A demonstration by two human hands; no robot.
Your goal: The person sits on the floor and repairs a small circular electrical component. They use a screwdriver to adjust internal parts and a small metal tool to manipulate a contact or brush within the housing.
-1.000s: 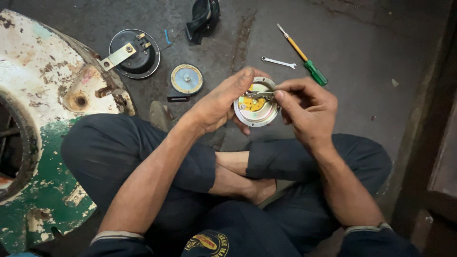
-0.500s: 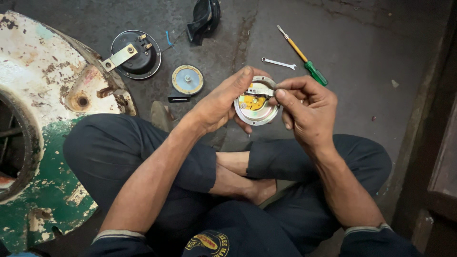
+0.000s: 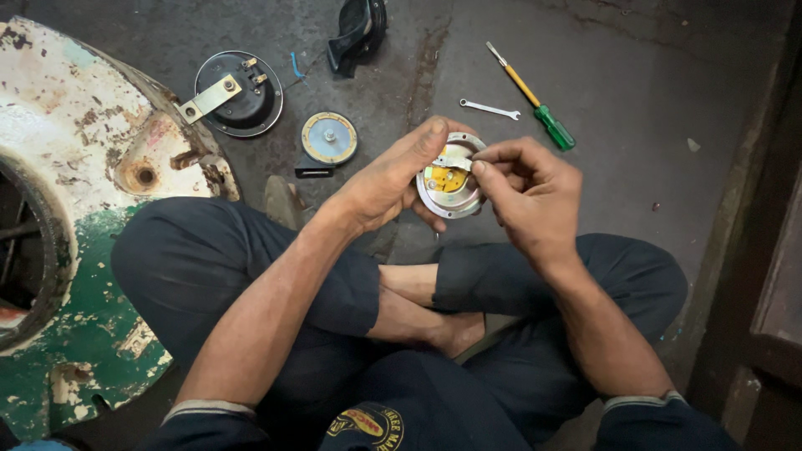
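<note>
1. A person sits cross-legged on a stained concrete floor [image 3: 635, 75], in dark blue trousers, holding a round metal disc part [image 3: 449, 179] above the knees, well clear of the floor.
2. The left hand [image 3: 388, 179] cups the disc from the left and beneath, its grip closed around the rim, with the thumb lying across the top edge.
3. The right hand [image 3: 530, 196] has its grip pinched shut on a small silver strip [image 3: 453, 159] that lies across the disc's face, just above a yellow inner piece [image 3: 445, 179].
4. On the floor beyond the hands lie a small round disc with a yellowish centre [image 3: 328, 138], a short black bar [image 3: 314, 171] just below it, and a black bowl-shaped housing with a metal bracket [image 3: 238, 93].
5. A black moulded part [image 3: 357, 33] sits at the top edge of the view.
6. To the right of the hands rest a small silver spanner [image 3: 489, 108] and a screwdriver with a yellow and green handle [image 3: 535, 98], near each other but not touching.
7. At far left stands a large worn drum, painted white and green [image 3: 75, 250], beside the person's left knee.
</note>
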